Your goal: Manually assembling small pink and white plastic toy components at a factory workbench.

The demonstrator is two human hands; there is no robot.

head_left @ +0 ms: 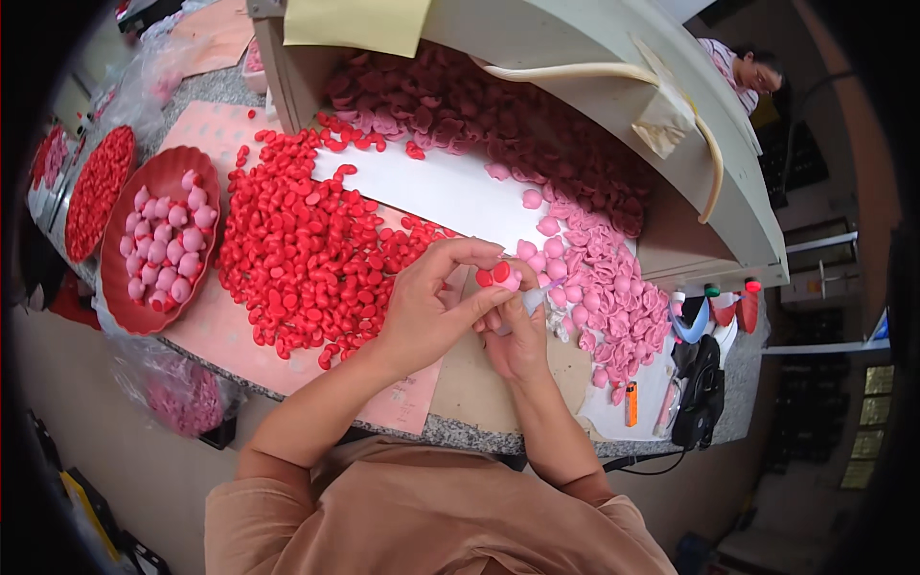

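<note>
Close together over the front of the bench are my two hands. My left hand (431, 305) is closed, its thumb and fingers around a small pink piece with red parts (498, 275) on it. My right hand (518, 343) is also closed and touches the same piece from the right. From its fingers sticks out a small translucent bottle with a thin nozzle (539, 294), its tip pointing right. Loose red pieces (307, 249) are heaped to the left of my hands, and pink shell-like pieces (613, 297) to the right.
A red scalloped bowl (112, 278) of pink-and-red pieces stands at left, beside a tray of red pieces (99, 196). A grey hood (575, 38) overhangs the far side, with more pink pieces beneath. An orange lighter (632, 403) and black device (700, 393) lie right. Another person (743, 75) is far right.
</note>
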